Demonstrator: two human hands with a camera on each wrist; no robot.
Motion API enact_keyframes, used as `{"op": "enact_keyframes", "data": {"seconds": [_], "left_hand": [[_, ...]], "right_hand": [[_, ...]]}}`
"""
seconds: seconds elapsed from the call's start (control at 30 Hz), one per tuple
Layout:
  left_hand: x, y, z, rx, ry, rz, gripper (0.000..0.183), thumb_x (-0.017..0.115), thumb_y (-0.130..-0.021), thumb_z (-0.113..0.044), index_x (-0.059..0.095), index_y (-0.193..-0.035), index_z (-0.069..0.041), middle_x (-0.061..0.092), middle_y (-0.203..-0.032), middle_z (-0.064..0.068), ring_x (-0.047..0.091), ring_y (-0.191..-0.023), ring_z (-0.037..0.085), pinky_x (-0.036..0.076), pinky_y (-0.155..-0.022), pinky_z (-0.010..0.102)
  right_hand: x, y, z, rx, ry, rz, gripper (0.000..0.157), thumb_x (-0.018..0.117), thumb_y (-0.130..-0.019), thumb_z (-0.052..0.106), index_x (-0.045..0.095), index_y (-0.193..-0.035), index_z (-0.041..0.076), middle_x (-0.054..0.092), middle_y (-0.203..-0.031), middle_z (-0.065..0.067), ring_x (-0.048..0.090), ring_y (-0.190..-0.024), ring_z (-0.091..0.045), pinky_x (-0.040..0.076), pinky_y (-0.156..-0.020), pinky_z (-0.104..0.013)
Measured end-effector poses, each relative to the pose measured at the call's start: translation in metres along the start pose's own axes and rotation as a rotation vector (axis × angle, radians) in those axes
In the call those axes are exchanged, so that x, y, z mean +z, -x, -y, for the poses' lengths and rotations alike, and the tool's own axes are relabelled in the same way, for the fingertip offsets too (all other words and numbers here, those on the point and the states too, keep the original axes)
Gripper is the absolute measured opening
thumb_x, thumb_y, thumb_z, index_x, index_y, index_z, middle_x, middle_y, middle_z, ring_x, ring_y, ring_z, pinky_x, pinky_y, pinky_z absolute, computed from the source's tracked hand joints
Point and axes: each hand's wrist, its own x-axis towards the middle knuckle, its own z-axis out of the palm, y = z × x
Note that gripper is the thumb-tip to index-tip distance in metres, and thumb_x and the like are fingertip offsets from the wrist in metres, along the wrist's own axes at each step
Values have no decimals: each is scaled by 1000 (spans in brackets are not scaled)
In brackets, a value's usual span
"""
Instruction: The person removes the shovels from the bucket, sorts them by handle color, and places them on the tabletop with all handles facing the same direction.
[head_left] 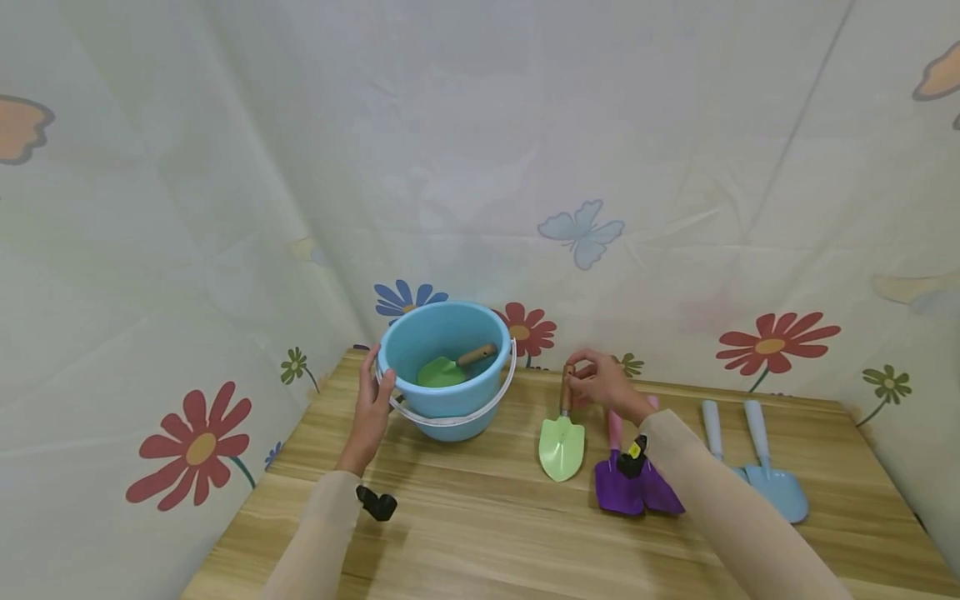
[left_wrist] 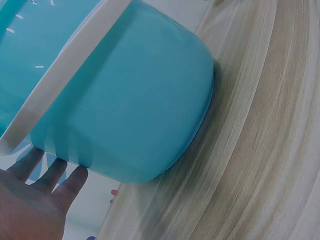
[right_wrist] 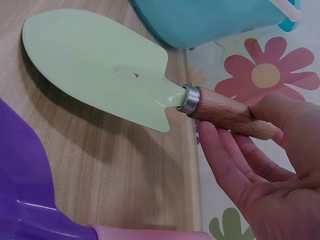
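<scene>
A light blue bucket [head_left: 456,421] with a white handle stands on the table. Inside it lies a green trowel [head_left: 442,372] with a wooden grip. My left hand [head_left: 369,414] rests against the bucket's left side, its fairly straight fingers [left_wrist: 70,187] touching the outer wall. To the right of the bucket, my right hand [head_left: 606,383] pinches the wooden grip of a second, light green trowel [right_wrist: 100,65] between thumb and fingers. This trowel's blade points toward the front of the table and casts a shadow beneath it.
Two purple shovels [head_left: 620,492] with pink grips lie partly under the right forearm. Farther right are two light blue shovels [head_left: 780,492]. The wooden table [head_left: 480,533] meets a flower-printed curtain [head_left: 480,167] at its back edge.
</scene>
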Motion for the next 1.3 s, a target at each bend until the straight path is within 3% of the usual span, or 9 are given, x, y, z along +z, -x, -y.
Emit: {"op": "enact_keyframes", "data": {"seconds": [0.43, 0.67, 1.07, 1.3], "left_hand": [[0, -2, 4, -9, 2, 0, 65, 45, -111, -37, 11, -165, -24, 13, -169, 9, 24, -152, 39, 33, -113, 64], [-1, -2, 4, -1, 19, -1, 62, 43, -112, -29, 12, -165, -23, 14, -169, 10, 24, -151, 41, 33, -112, 65], [-1, -2, 5, 0, 14, 5, 63, 44, -111, -33, 12, -165, -24, 14, -169, 9, 25, -151, 40, 34, -112, 64], [-4, -12, 33, 11, 7, -20, 58, 43, -112, -34, 15, -162, -40, 16, -168, 2, 29, -149, 37, 38, -109, 64]], "right_hand": [[6, 4, -8, 73, -8, 54, 32, 63, -98, -3, 55, -129, -3, 63, -107, -27, 72, -81, -36, 60, -79, -56], [7, 4, -15, 97, 13, 57, 32, 65, -97, -3, 56, -127, -3, 64, -106, -26, 72, -80, -34, 61, -78, -52], [15, 3, -18, 133, 40, 71, 33, 67, -94, -6, 57, -125, -6, 63, -103, -23, 72, -77, -31, 63, -71, -47], [18, 5, -14, 150, 38, 129, 34, 65, -96, -6, 54, -127, -10, 64, -103, -25, 73, -80, -32, 62, -72, -49]]}}
